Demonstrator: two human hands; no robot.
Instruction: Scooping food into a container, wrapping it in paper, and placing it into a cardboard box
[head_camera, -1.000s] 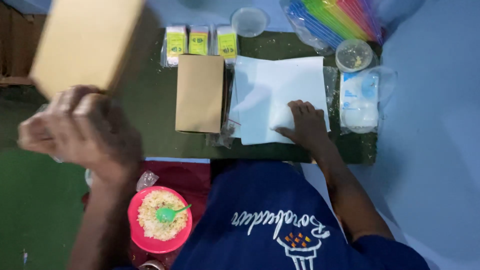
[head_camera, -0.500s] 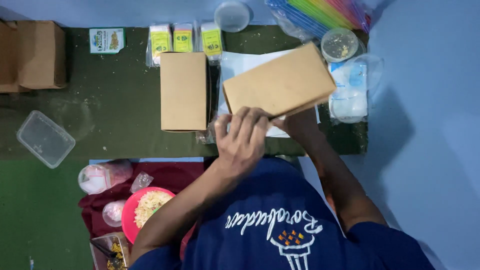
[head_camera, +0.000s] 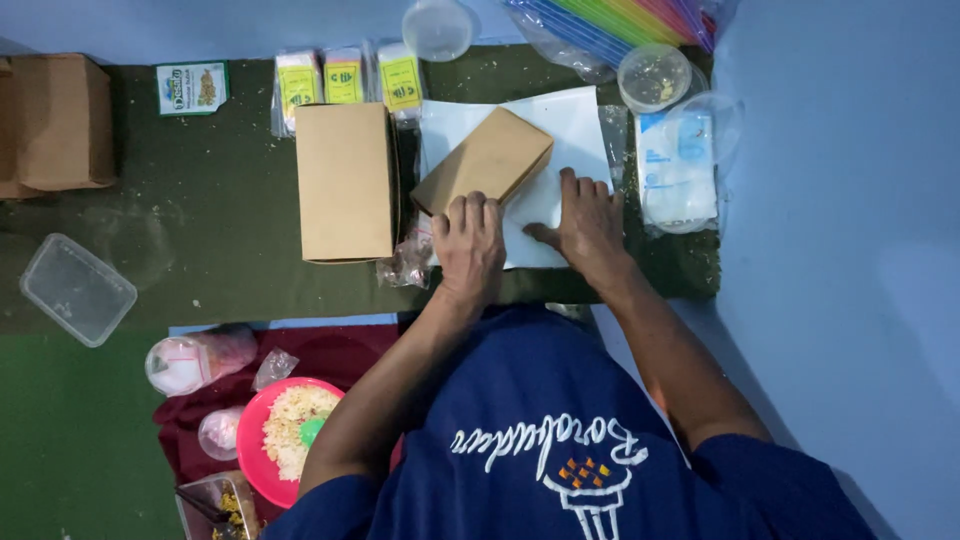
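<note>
Fingers of my left hand (head_camera: 470, 243) grip the flat brown box (head_camera: 484, 160) tilted on white paper (head_camera: 560, 125); my right hand (head_camera: 587, 222) presses flat, palm hidden beneath.

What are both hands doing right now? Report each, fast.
Left hand: closed on the near edge of the flat brown box.
Right hand: open, pressed flat on the white paper.

— What hides under the left hand (head_camera: 470, 250)?
— The near corner of the tilted brown box (head_camera: 485, 160).
— And left of it?
— A brown carton (head_camera: 55, 125), cut off by the edge.
</note>
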